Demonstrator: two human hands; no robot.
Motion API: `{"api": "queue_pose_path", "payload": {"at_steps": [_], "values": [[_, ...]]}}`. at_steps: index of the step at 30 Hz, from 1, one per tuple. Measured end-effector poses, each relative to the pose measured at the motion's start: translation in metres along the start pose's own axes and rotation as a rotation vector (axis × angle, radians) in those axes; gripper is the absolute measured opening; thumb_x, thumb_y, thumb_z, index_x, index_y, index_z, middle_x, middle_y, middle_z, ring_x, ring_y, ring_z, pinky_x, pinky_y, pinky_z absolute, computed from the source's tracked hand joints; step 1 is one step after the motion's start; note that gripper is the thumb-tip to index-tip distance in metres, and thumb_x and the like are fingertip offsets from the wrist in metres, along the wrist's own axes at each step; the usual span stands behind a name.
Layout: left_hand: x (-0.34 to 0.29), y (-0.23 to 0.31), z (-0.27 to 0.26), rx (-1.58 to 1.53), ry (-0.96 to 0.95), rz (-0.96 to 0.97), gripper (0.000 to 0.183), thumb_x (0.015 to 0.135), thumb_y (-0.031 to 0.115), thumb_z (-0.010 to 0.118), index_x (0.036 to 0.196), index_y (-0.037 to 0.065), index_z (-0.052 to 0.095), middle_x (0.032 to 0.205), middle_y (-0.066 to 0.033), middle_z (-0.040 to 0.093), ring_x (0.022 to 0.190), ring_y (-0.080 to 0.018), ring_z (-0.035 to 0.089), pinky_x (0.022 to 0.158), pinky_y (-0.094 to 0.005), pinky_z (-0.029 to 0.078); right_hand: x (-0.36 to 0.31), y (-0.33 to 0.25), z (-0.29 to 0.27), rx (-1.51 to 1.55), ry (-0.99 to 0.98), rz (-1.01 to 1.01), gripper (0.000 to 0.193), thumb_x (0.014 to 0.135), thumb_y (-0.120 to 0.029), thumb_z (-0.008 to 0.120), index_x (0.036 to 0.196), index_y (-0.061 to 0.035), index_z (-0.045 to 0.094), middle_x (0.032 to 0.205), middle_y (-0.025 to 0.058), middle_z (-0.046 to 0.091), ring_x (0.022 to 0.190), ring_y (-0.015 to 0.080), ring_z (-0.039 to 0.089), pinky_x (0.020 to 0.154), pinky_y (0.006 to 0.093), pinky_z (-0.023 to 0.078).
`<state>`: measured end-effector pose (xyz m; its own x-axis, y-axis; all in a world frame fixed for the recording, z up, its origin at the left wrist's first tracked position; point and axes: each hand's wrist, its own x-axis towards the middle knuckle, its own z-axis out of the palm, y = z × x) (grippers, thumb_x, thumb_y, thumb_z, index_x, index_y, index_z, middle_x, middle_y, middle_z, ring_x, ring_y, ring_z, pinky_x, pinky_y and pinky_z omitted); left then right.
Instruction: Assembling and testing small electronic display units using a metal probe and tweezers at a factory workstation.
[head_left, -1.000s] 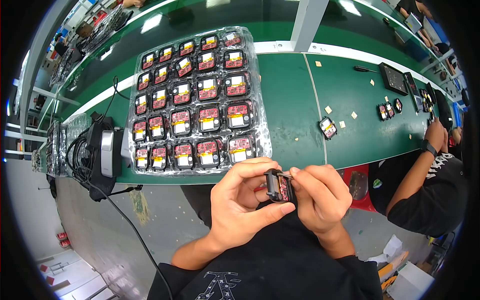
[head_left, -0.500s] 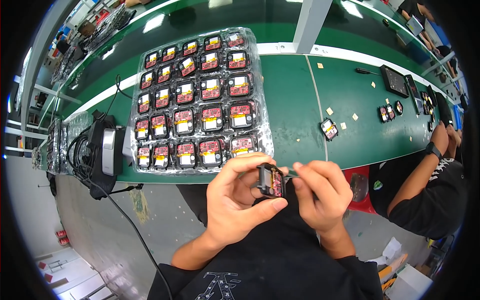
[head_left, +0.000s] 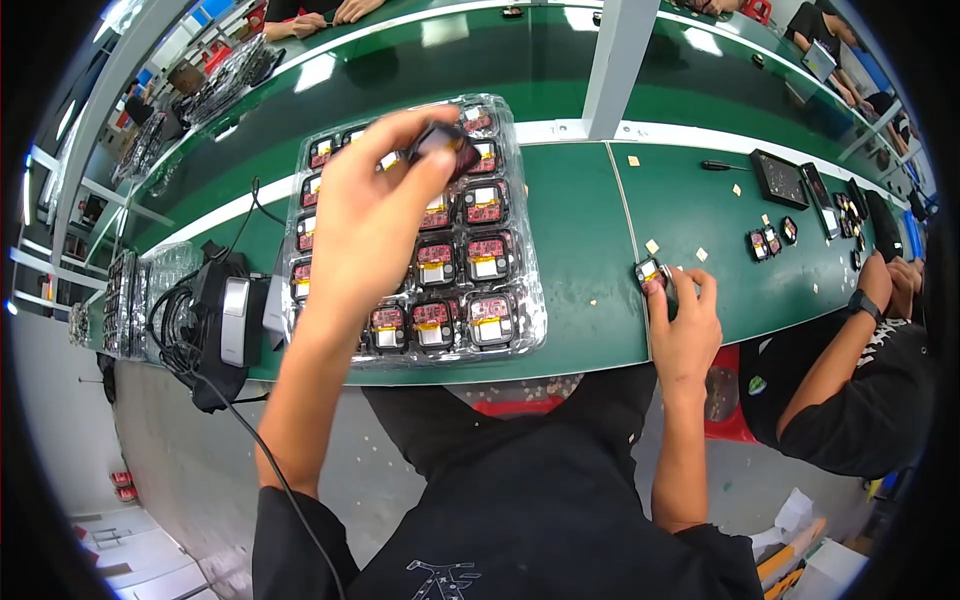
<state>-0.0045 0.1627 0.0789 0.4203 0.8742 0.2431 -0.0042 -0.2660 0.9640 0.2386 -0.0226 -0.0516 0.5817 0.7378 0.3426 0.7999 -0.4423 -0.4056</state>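
Observation:
My left hand [head_left: 365, 215] is raised over the clear plastic tray [head_left: 528, 320], thumb and fingers closed on a dark smartwatch body [head_left: 443, 150], smeared by motion. Under it, the tray carries rows of open smartwatch bodies with red circuit boards, such as the one at the near right corner [head_left: 491, 322]. To the right, on the green table [head_left: 580, 240], another open smartwatch body [head_left: 648, 270] lies by the table seam. My right hand [head_left: 688, 315] grips that one, its thumb on the near edge and its fingers at the right side.
A black charger-like box with coiled cables [head_left: 232, 320] stands left of the tray. Toward the right lie a screwdriver [head_left: 722, 165], a black box [head_left: 778, 180], more watch bodies [head_left: 765, 243] and small tan squares [head_left: 702, 255]. A co-worker's arm [head_left: 840, 330] rests at the right edge.
My hands have parted from in front of me. The left carried its smartwatch body up over the tray; the right moved forward to the smartwatch body on the table. The view has shifted slightly.

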Motion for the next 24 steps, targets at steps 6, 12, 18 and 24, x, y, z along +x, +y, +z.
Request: {"api": "queue_pose_path", "payload": {"at_steps": [6,12,18,24], "values": [[0.082,-0.039,-0.007,0.635,-0.072,0.085,0.027,0.092,0.01,0.068,0.118,0.001,0.065,0.099,-0.0094,0.069,0.091,-0.0156,0.065,0.084,-0.0287,0.052,-0.001,0.0,0.002,0.051,0.082,-0.009,0.024,0.089,-0.025,0.071,0.108,-0.0103,0.07,0.114,0.0087,0.063,0.082,0.0313,0.069,0.067,0.042,0.053],[0.098,-0.06,0.003,0.833,-0.051,0.248,0.02,0.089,0.01,0.071,0.105,-0.001,0.069,0.096,-0.0174,0.074,0.093,-0.0261,0.072,0.086,-0.0356,0.053,-0.001,0.001,0.004,0.093,0.106,-0.012,0.02,0.086,-0.022,0.072,0.103,-0.0119,0.07,0.11,0.0055,0.065,0.076,0.0298,0.068,0.064,0.0413,0.052],[0.109,-0.062,0.0,0.761,0.004,0.14,0.021,0.087,0.012,0.073,0.102,-0.002,0.072,0.095,-0.0173,0.074,0.092,-0.0272,0.072,0.085,-0.0364,0.053,-0.002,0.002,0.005,0.105,0.111,-0.011,0.019,0.086,-0.022,0.072,0.102,-0.0121,0.07,0.11,0.0055,0.064,0.075,0.0295,0.068,0.063,0.0409,0.052],[0.104,-0.072,0.0,0.939,-0.007,0.269,0.021,0.088,0.018,0.072,0.099,0.0,0.075,0.104,-0.0172,0.072,0.098,-0.0329,0.069,0.089,-0.0391,0.052,0.0,0.002,0.005,0.111,0.115,-0.011,0.02,0.086,-0.022,0.073,0.102,-0.012,0.071,0.11,0.0056,0.064,0.074,0.0287,0.068,0.063,0.0398,0.052]]}}
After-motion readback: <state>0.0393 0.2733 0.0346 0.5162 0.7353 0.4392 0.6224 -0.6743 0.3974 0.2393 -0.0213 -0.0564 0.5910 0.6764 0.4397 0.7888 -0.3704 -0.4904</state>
